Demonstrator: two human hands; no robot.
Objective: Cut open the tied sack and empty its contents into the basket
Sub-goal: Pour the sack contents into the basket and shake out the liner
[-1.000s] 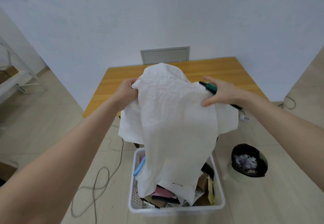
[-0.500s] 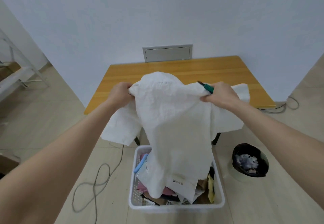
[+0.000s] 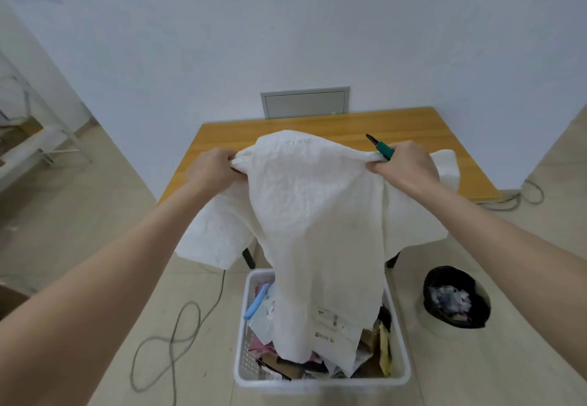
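A white woven sack (image 3: 317, 224) hangs upside down over a white plastic basket (image 3: 244, 370) on the floor. Its open end reaches into the basket among packets, papers and a blue item (image 3: 256, 305). My left hand (image 3: 211, 172) grips the sack's upper left corner. My right hand (image 3: 403, 168) grips the upper right corner together with a green-handled cutter (image 3: 381, 149), whose dark tip points up and left. The sack hides the middle of the basket.
A wooden table (image 3: 317, 126) stands behind the sack against the wall. A black bin (image 3: 455, 297) with scraps sits on the floor right of the basket. A grey cable (image 3: 171, 339) loops on the floor to the left. Cables lie at far right.
Both hands have closed tighter on the sack's upper corners and spread it wider. The sack has sunk lower into the basket, and more contents lie there.
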